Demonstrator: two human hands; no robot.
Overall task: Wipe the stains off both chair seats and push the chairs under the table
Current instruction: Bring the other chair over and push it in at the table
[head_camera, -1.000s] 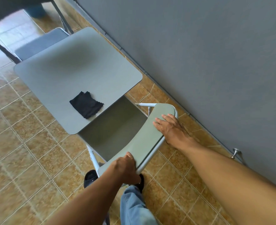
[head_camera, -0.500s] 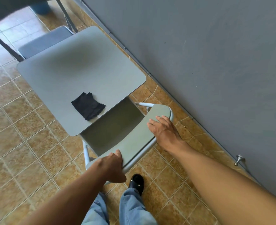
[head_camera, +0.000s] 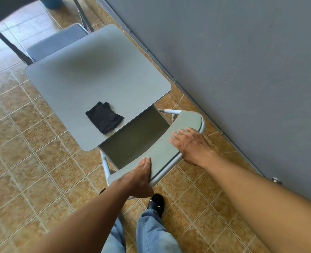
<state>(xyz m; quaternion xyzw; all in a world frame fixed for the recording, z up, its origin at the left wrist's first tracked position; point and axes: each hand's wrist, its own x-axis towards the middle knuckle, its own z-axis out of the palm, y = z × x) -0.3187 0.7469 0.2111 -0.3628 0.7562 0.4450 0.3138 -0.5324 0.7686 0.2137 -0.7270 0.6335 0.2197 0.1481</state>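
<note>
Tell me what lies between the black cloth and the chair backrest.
A strip of bare tabletop, then the chair's exposed seat, in the head view.

Close head view, steeply down onto chair (head_camera: 162,150)

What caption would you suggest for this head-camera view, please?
Chair half stowed: left hand grips, right hand rests on the backrest, seat partly under the table holding a black cloth.
</note>
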